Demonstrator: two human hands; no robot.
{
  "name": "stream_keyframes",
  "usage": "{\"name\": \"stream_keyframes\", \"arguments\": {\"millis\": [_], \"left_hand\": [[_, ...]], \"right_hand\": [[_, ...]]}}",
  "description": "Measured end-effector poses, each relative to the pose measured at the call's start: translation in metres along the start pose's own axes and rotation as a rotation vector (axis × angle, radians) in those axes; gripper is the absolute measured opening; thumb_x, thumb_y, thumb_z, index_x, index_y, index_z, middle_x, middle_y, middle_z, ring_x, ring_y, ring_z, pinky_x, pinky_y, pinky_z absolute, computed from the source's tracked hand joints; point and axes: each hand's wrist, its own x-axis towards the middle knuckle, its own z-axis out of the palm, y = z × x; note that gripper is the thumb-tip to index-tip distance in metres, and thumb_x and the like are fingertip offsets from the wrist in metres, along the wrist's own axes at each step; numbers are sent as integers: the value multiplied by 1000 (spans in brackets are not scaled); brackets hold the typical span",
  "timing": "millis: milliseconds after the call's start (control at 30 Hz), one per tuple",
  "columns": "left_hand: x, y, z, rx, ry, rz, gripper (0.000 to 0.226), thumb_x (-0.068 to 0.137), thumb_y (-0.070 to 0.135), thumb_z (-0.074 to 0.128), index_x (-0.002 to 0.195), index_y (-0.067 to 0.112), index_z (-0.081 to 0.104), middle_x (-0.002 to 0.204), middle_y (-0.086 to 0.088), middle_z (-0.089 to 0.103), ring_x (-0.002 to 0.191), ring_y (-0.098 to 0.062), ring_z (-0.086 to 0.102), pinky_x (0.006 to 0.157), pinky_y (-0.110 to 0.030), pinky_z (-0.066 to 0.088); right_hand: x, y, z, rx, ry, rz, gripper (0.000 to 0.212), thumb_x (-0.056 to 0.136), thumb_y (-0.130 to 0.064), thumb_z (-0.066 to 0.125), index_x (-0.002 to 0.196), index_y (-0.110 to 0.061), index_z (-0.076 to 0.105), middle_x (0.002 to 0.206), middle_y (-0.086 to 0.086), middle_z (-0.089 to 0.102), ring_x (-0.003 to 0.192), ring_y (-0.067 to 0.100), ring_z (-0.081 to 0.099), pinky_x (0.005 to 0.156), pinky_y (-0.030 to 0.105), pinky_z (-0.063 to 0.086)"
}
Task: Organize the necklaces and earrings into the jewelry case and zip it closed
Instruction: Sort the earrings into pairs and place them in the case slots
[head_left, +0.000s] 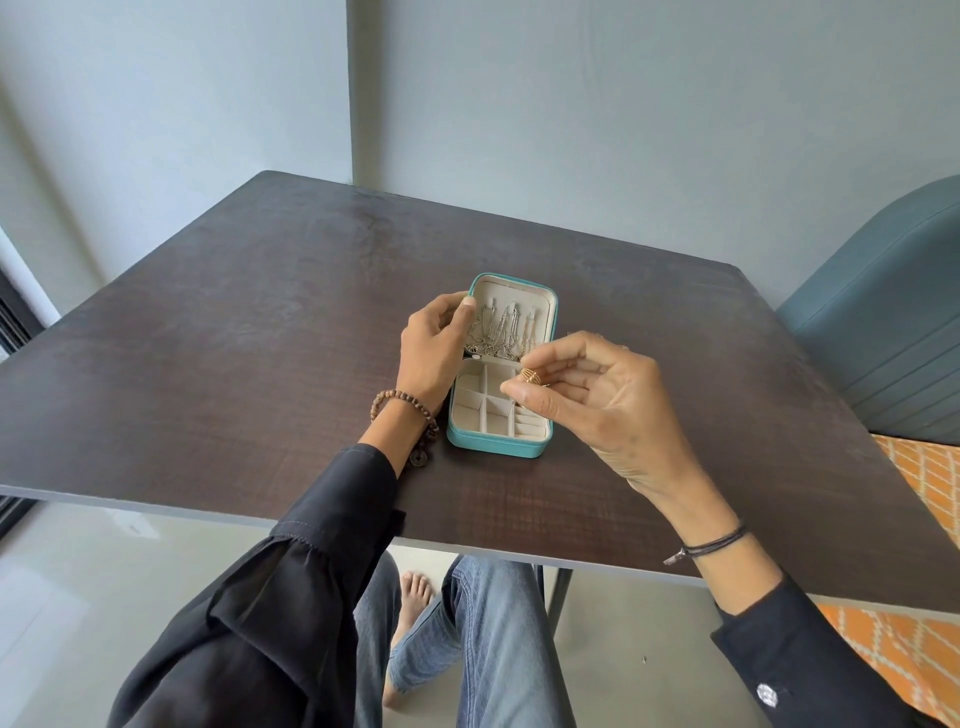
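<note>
A small teal jewelry case lies open on the dark table, its cream lid propped back. Several silver necklaces hang on the hooks inside the lid. My left hand grips the lid's left edge, thumb on the rim. My right hand pinches a gold earring between thumb and fingers, just above the divided tray at its right side. The tray's cream compartments look bare where visible. More small jewelry peeks out behind my right hand, mostly hidden.
The dark wooden table has its near edge close to my lap. A blue-grey upholstered chair stands at the right, with an orange patterned rug beneath it. A grey wall runs behind the table.
</note>
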Motion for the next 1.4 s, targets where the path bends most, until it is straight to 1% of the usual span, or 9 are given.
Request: {"name": "stream_keyframes", "arguments": {"millis": [167,400,500,600,733,967,1133,1233,1400], "left_hand": [[1,-1,0,-9,3,8,33,101,34,57,120,11,71,107,-3,77,102,-19,72,95,-44,58],[0,-1,0,-14,0,4,39,97,40,58,119,12,72,106,-1,77,102,-19,73,94,-46,58],[0,-1,0,-18,-7,5,38,98,38,58,120,11,72,107,-2,77,103,-19,73,94,-46,58],[0,-1,-1,-12,-9,2,43,95,43,57,120,12,72,106,-2,77,103,-21,72,93,-48,58],[1,-1,0,-2,-5,-3,47,91,47,56,120,13,72,106,-1,77,103,-19,72,93,-48,58],[2,-3,0,-14,-2,-7,40,96,40,58,121,12,72,107,-2,77,104,-20,72,93,-47,59],[2,-3,-1,-9,-7,-1,39,97,39,57,120,12,72,107,-1,77,104,-20,72,93,-48,59],[2,-3,0,-9,-6,-2,43,93,44,57,119,12,72,107,-1,77,103,-20,72,93,-48,58],[2,-3,0,-13,-7,6,39,97,39,57,121,11,71,108,-1,77,104,-18,72,95,-47,58]], "right_hand": [[0,2,1,-2,22,-9,20,78,-2,85,96,-5,76,92,8,78,88,21,75,85,28,60],[2,15,-2,-119,42,-19,19,79,-13,85,97,-14,80,94,-1,79,85,19,76,81,33,62],[4,24,-6,-194,45,-45,19,81,-15,85,100,-12,81,95,1,77,82,21,72,68,37,58],[6,33,-8,-199,41,-61,20,81,-13,85,100,-10,80,98,6,73,85,27,70,73,44,58],[7,41,-12,-190,18,-34,20,81,-14,84,100,-11,80,100,8,72,87,27,70,82,38,61],[7,40,-27,-252,-12,55,21,84,-17,83,104,-13,80,102,-1,78,93,14,76,88,27,60],[8,37,-30,-421,-25,67,19,82,-24,84,101,-20,82,95,-7,78,78,9,72,74,28,61],[9,33,-29,-601,-88,28,16,84,-29,83,100,-25,83,90,-10,76,63,1,59,56,16,44],[13,26,-24,-718,-156,-13,17,84,-26,83,100,-21,83,93,-7,75,67,-6,58,59,13,42]]}}
